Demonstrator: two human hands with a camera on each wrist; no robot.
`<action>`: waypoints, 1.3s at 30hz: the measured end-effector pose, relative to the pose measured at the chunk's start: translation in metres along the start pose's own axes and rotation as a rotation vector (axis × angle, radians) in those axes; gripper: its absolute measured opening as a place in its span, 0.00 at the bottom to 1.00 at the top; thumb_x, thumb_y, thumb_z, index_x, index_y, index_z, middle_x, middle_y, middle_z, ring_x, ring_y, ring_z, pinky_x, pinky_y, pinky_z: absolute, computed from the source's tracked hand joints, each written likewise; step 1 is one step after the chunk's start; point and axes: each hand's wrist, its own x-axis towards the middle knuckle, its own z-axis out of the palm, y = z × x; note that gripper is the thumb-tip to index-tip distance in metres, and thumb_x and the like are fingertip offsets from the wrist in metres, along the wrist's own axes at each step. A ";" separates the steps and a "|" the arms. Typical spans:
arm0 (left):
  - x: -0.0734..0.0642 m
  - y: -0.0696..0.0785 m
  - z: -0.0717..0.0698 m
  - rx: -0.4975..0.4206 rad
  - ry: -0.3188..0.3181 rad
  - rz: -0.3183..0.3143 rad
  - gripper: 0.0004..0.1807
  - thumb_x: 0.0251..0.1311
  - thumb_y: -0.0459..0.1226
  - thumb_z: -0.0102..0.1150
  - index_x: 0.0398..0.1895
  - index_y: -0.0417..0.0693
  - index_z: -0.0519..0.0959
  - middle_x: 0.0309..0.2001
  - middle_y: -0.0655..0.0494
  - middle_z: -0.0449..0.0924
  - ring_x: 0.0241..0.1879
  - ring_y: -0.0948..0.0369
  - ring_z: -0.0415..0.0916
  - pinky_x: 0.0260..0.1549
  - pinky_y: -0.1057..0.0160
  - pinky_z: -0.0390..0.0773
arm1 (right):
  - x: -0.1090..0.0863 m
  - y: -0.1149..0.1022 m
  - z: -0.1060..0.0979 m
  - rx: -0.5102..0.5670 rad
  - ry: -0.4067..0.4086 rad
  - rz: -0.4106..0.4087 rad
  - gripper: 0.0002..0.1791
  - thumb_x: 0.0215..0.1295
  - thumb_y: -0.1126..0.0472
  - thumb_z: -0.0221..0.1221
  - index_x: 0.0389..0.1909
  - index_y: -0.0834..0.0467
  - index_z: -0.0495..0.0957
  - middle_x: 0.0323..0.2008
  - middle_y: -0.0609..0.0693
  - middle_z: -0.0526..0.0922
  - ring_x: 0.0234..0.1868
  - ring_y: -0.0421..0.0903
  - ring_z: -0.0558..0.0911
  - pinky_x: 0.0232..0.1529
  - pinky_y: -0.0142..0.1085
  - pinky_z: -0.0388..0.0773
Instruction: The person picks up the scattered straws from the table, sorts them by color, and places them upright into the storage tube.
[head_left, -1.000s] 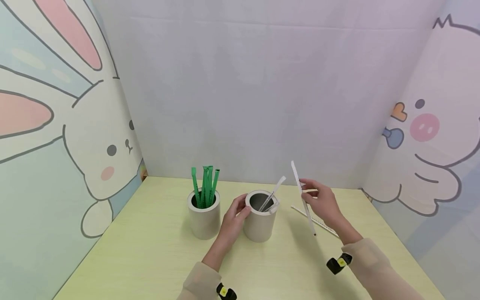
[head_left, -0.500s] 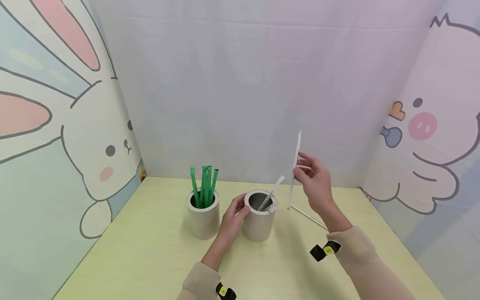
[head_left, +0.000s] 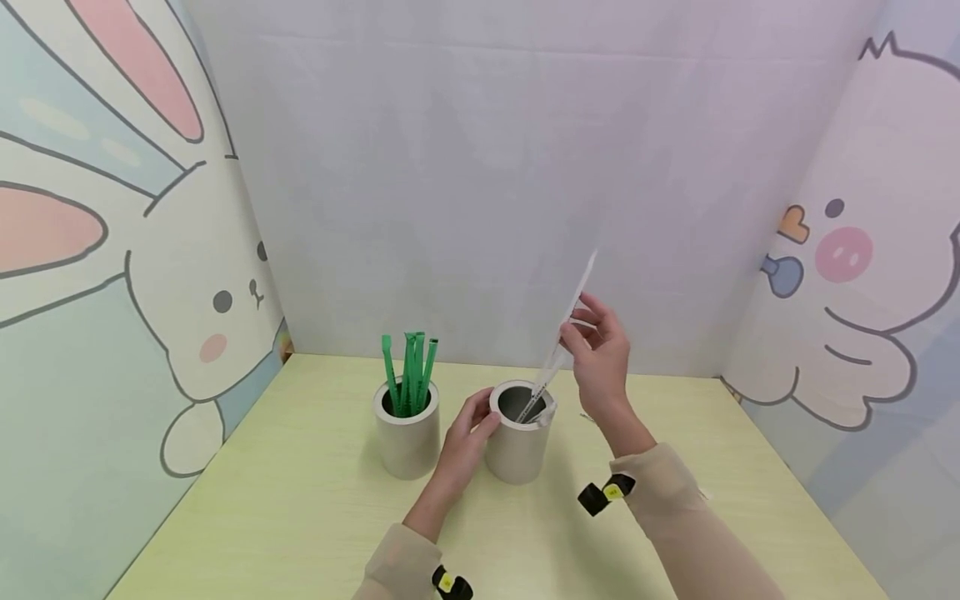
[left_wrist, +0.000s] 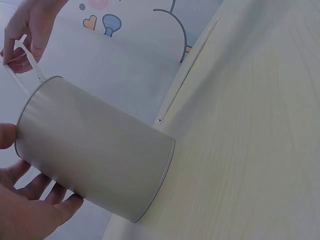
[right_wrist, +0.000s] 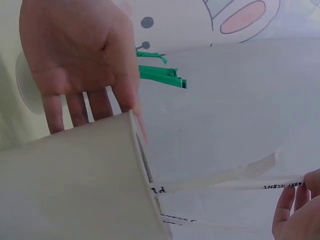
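My left hand [head_left: 468, 437] grips the side of a pale grey canister [head_left: 517, 454], thumb near its rim. In the left wrist view its fingers [left_wrist: 62, 202] lie along the canister's wall. White paper-wrapped straws [head_left: 531, 404] lean inside the canister. Above it, my right hand [head_left: 602, 354] pinches another white wrapped straw [head_left: 581, 283], tilted with its top to the right. In the right wrist view, the held straw [right_wrist: 280, 183] crosses a leaning straw near the rim; whether its lower end is inside the opening I cannot tell.
To the left stands a second grey canister [head_left: 408, 450] with several green-wrapped straws [head_left: 414, 375]. Another white straw [left_wrist: 190, 70] lies on the table [head_left: 285, 500], mostly hidden behind my right arm in the head view. Cartoon-printed curtains enclose the back and sides.
My right hand has carried the white straw up and leftward, from over the table to above the right canister, and its lean has changed. My left hand stays on the canister.
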 end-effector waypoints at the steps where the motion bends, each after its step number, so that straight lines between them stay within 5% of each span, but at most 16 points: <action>1: 0.000 0.000 0.000 -0.002 -0.001 0.000 0.27 0.81 0.45 0.52 0.79 0.56 0.67 0.73 0.51 0.73 0.72 0.50 0.68 0.74 0.41 0.69 | -0.002 0.003 0.001 -0.003 0.006 0.001 0.30 0.70 0.77 0.62 0.71 0.57 0.76 0.50 0.51 0.80 0.47 0.47 0.82 0.50 0.37 0.89; 16: 0.001 0.000 0.000 0.005 -0.001 -0.015 0.27 0.81 0.46 0.52 0.80 0.58 0.67 0.74 0.53 0.72 0.73 0.50 0.67 0.75 0.41 0.68 | -0.028 0.039 -0.002 -0.045 0.011 0.027 0.28 0.69 0.77 0.63 0.69 0.59 0.77 0.47 0.51 0.81 0.46 0.47 0.83 0.47 0.35 0.89; 27: 0.001 0.000 0.001 0.004 0.006 -0.013 0.27 0.81 0.45 0.53 0.79 0.55 0.67 0.74 0.50 0.72 0.73 0.48 0.68 0.74 0.40 0.68 | -0.027 0.047 -0.019 -0.124 -0.005 0.083 0.27 0.72 0.74 0.62 0.70 0.59 0.77 0.52 0.60 0.80 0.46 0.42 0.83 0.48 0.31 0.88; 33: 0.001 0.000 0.001 0.003 0.010 -0.017 0.27 0.81 0.46 0.53 0.79 0.58 0.68 0.73 0.52 0.73 0.72 0.50 0.68 0.75 0.41 0.68 | -0.016 0.038 -0.046 -0.292 -0.083 0.054 0.21 0.76 0.67 0.62 0.68 0.59 0.78 0.52 0.60 0.82 0.47 0.42 0.83 0.48 0.27 0.86; 39: 0.001 0.001 0.001 -0.002 0.011 -0.015 0.27 0.81 0.46 0.53 0.79 0.58 0.68 0.73 0.53 0.73 0.73 0.50 0.68 0.75 0.41 0.68 | -0.007 0.036 -0.085 -0.669 -0.316 -0.033 0.21 0.76 0.64 0.63 0.68 0.58 0.79 0.56 0.59 0.84 0.54 0.53 0.86 0.51 0.35 0.87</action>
